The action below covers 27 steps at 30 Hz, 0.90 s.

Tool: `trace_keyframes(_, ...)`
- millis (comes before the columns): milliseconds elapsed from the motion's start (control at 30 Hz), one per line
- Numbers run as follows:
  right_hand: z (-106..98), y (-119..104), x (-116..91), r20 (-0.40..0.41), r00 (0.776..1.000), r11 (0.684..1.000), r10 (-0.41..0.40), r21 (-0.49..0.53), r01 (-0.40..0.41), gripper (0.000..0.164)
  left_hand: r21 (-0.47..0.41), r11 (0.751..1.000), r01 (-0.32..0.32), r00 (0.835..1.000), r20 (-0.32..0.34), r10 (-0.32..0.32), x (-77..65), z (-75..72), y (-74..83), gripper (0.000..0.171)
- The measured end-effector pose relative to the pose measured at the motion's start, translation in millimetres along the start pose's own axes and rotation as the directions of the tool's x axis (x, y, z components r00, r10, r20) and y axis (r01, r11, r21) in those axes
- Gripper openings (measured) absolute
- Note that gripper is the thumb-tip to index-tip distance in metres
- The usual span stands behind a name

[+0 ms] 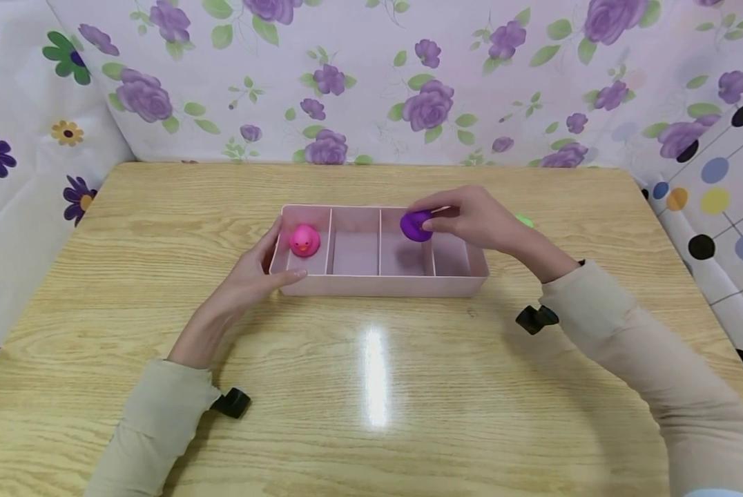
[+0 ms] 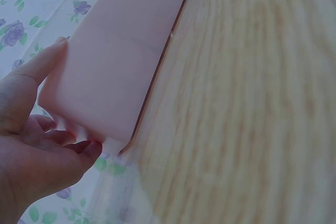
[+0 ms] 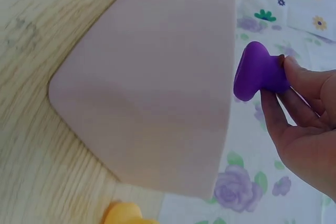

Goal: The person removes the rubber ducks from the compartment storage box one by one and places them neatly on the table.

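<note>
A pale pink box (image 1: 380, 286) with a row of compartments stands on the table. My left hand (image 1: 247, 276) grips its left end, thumb along the front rim and fingers against the end wall. In the leftmost compartment sits a pink rubber duck (image 1: 304, 240). Between thumb and fingers, my right hand (image 1: 471, 217) pinches a purple rubber duck (image 1: 416, 226) over the third compartment from the left. The right wrist view shows this purple duck (image 3: 254, 72) tipped sideways, above the level of the box rim. The second compartment holds nothing.
Beyond the right hand, a bright green thing (image 1: 523, 220) shows partly on the wooden table (image 1: 322, 386). An orange-yellow toy (image 3: 125, 214) peeks in at the bottom of the right wrist view, near the box. Flowered sheeting (image 1: 378, 90) hangs behind the table.
</note>
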State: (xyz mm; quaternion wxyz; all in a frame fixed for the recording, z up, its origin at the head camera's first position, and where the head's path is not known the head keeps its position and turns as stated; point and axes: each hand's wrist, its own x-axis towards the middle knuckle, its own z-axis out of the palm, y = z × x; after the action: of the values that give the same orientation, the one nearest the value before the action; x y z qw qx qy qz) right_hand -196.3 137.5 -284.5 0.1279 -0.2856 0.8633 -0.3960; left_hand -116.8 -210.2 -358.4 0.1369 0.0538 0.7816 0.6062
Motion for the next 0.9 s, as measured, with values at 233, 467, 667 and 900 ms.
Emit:
trace_keyframes(233,-13,5,-8,-0.029,0.998,0.999,0.049,0.022,-0.048,0.029,-0.003,1.000,-0.009,1.000,-0.003,0.009,0.2,0.4,-0.6,0.097)
trace_keyframes(467,-25,9,-16,-0.059,0.997,0.998,0.057,-0.018,-0.058,0.030,-0.013,1.000,-0.006,1.000,-0.005,0.006,-0.7,1.1,0.6,0.097)
trace_keyframes(667,-33,16,-22,-0.079,0.994,0.995,0.076,-0.063,-0.081,0.031,-0.004,1.000,0.002,1.000,-0.006,-0.002,-0.4,1.4,0.7,0.097)
trace_keyframes(900,-42,25,-30,-0.097,0.989,0.988,0.109,-0.098,-0.119,0.032,-0.004,1.000,-0.002,1.000,-0.002,0.002,-0.2,1.2,0.1,0.097)
